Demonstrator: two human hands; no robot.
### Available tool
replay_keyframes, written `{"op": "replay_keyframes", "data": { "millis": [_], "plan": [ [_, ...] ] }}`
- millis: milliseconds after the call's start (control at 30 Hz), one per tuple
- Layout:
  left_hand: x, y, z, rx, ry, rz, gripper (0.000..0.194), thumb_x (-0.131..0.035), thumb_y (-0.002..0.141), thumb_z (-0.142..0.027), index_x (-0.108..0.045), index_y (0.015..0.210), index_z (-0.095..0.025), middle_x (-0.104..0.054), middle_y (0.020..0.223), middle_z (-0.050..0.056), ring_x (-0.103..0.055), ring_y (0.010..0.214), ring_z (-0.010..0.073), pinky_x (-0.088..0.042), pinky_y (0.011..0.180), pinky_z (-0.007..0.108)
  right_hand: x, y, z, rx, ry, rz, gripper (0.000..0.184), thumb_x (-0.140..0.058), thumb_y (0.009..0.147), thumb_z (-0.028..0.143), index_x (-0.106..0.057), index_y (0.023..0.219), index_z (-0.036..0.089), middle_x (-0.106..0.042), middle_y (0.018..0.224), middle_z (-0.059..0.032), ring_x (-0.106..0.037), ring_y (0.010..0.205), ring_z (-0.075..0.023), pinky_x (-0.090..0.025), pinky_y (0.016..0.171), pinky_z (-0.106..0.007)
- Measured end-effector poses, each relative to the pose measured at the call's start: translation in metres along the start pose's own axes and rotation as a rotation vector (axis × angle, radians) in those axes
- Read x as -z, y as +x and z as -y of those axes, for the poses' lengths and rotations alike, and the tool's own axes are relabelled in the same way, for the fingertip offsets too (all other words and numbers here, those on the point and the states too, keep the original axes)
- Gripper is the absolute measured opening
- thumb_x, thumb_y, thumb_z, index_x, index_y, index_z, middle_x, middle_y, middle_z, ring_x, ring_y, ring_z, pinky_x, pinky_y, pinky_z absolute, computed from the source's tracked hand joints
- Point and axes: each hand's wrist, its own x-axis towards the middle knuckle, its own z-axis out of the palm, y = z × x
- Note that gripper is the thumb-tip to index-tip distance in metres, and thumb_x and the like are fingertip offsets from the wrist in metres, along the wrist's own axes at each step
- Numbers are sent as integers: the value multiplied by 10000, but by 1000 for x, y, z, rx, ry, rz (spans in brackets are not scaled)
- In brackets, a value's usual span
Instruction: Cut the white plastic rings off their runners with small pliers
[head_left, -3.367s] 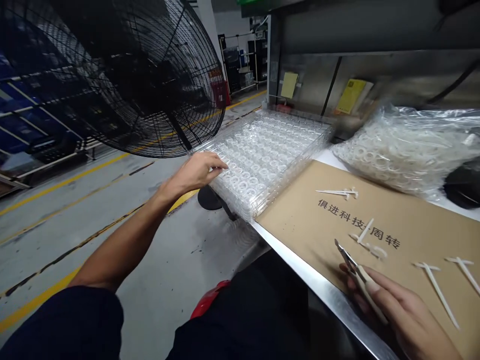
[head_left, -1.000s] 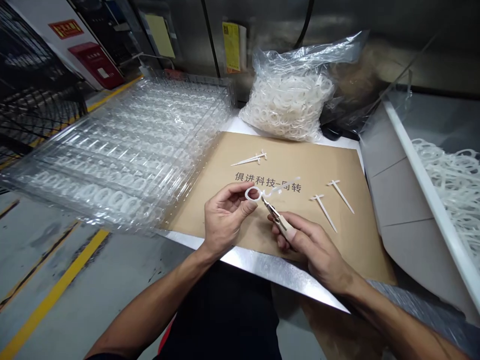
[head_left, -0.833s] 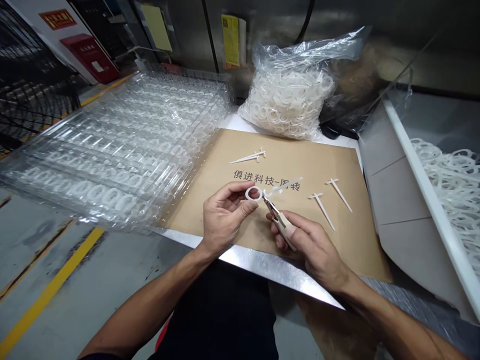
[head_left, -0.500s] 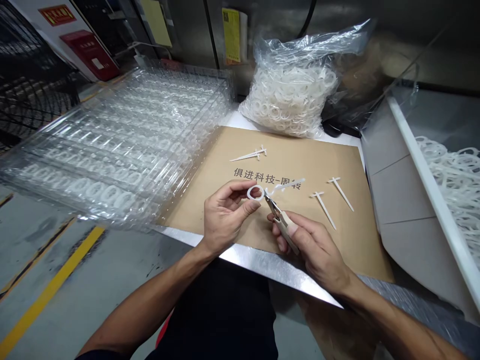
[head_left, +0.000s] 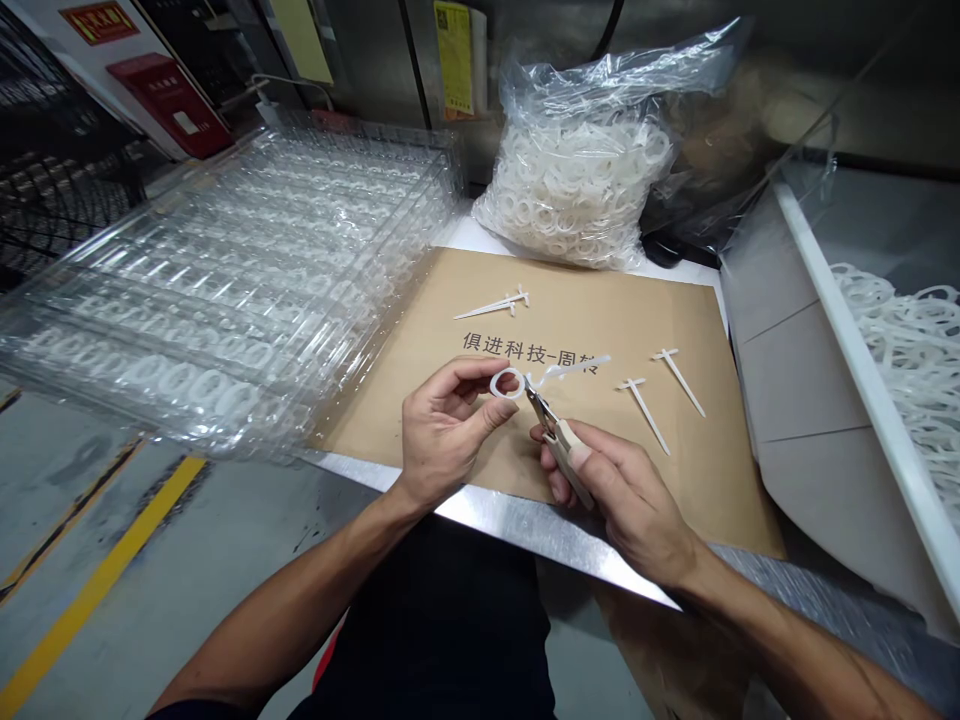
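Between thumb and fingers, my left hand (head_left: 446,425) pinches a white plastic ring (head_left: 495,390) above the cardboard sheet (head_left: 420,340). A thin white sprue (head_left: 574,368) sticks out to the right from the ring's side. My right hand (head_left: 619,490) is wrapped round the pale handles of a pair of side cutters (head_left: 559,440). The cutters' jaws are at the spot where ring and sprue meet; whether they have cut through, I cannot tell. Loose T-shaped sprues (head_left: 645,415) lie on the cardboard to the right, and others (head_left: 495,304) lie further back.
Clear plastic trays (head_left: 225,270) filled with rows of white rings stand at the left. A clear bag (head_left: 577,180) of white rings sits at the back. On the right is a white-rimmed bin (head_left: 847,310) holding many more rings. The table's metal edge (head_left: 525,525) runs in front of me.
The view has shifted slightly, so everything sits a little further left and up. Both hands keep the same hold on the ring and the side cutters.
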Motion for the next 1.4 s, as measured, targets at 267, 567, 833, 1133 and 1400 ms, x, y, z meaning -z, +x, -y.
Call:
{"op": "replay_keyframes", "data": {
  "millis": [267, 567, 833, 1133, 1400],
  "plan": [
    [0, -1, 0, 1, 6, 14, 291, -905, 787, -205, -803, 1059, -189, -762, 1012, 66, -762, 887, 159, -663, 824, 257, 3, -1, -1, -8, -68, -7, 332, -475, 1097, 468, -607, 941, 208, -597, 857, -23, -514, 718, -151, -408, 614, -290],
    [0, -1, 0, 1, -21, 29, 270, -888, 799, -171, -815, 1058, -198, -765, 1029, 60, -764, 903, 151, -663, 856, 255, 1, 0, 3, 53, -182, -33, 357, -433, 1109, 495, -630, 1032, 208, -585, 942, -37, -506, 714, -153, -448, 649, -302],
    [1, 1, 5, 108, -9, 37, 286, -900, 794, -245, -809, 1059, -191, -788, 993, 68, -764, 912, 157, -642, 871, 252, 4, 7, -3, 101, -326, -58, 395, -362, 1132, 462, -622, 1008, 191, -573, 858, -16, -490, 653, -137, -444, 624, -286],
    [5, 33, -11, 39, 35, -43, 356, -880, 820, -300, -776, 1135, -169, -796, 1050, 92, -771, 962, 167, -631, 902, 266, 10, 21, -3, 403, -711, -162, 218, -488, 1008, 259, -637, 1138, 168, -671, 1011, -98, -628, 894, -239, -500, 834, -391],
    [-74, 202, -50, -407, 141, 26, 392, -868, 819, -254, -754, 1169, -117, -786, 1066, 90, -760, 976, 217, -637, 949, 400, 14, 24, -12, 538, -932, -156, 257, -523, 927, 229, -599, 1168, 183, -635, 967, -89, -592, 798, -230, -521, 774, -374]
  ]
}}
